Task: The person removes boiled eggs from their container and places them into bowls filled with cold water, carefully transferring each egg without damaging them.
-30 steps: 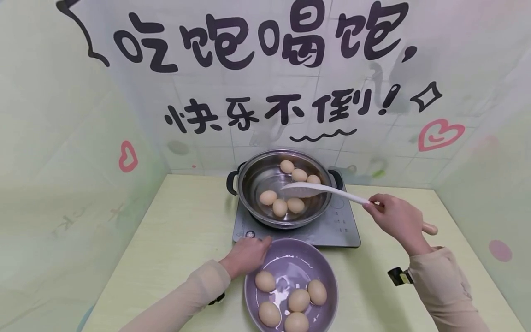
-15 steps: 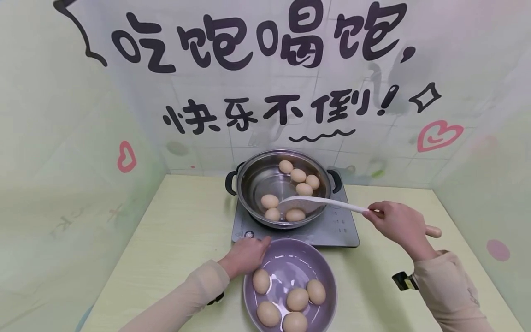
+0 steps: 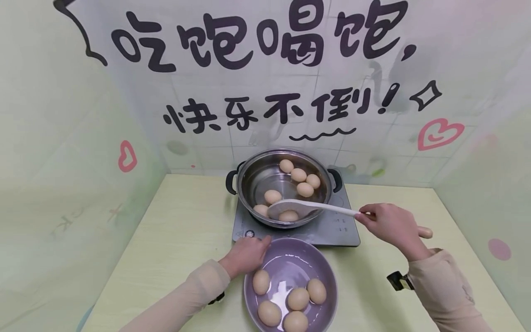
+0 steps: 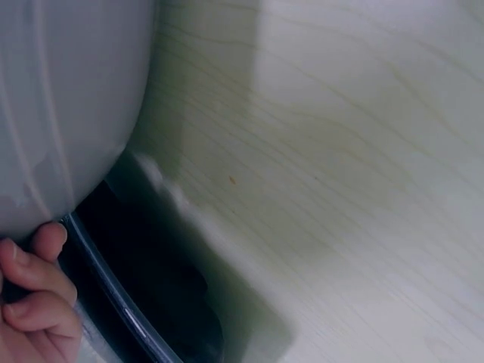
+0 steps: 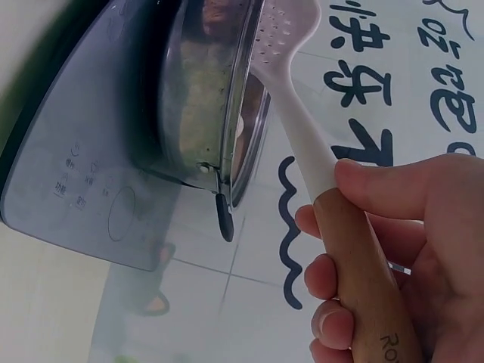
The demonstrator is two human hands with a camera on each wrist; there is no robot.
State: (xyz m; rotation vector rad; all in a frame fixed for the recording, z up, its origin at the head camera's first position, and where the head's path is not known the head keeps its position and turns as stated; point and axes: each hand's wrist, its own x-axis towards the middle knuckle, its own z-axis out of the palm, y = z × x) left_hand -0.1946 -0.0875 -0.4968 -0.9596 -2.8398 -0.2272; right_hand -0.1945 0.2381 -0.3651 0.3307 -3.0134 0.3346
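Note:
My right hand (image 3: 392,228) grips a slotted spoon (image 3: 327,208) by its wooden handle (image 5: 363,272), fingers wrapped round it. The white spoon head dips into a steel pot (image 3: 252,177), over the lower eggs, and partly covers them. Several eggs (image 3: 298,174) lie along the pot's right side; others, including one egg (image 3: 272,197), sit at the front left near the spoon. Below the pot, my left hand (image 3: 244,254) holds the upper left rim of a purple bowl (image 3: 286,256) with several eggs (image 3: 269,313) inside. Curled fingers (image 4: 45,310) show against the bowl's outside in the left wrist view.
The pot stands on a grey induction cooker (image 3: 336,237), its black handles (image 3: 337,180) sticking out sideways. The bowl is just in front of the cooker on a pale wooden table (image 3: 178,221). Printed wall sheets (image 3: 199,157) enclose the back and both sides.
The spoon head has moved toward the front left of the pot, and the eggs in the pot have shifted. One egg in the bowl has turned slightly. My left hand stays at the rim.

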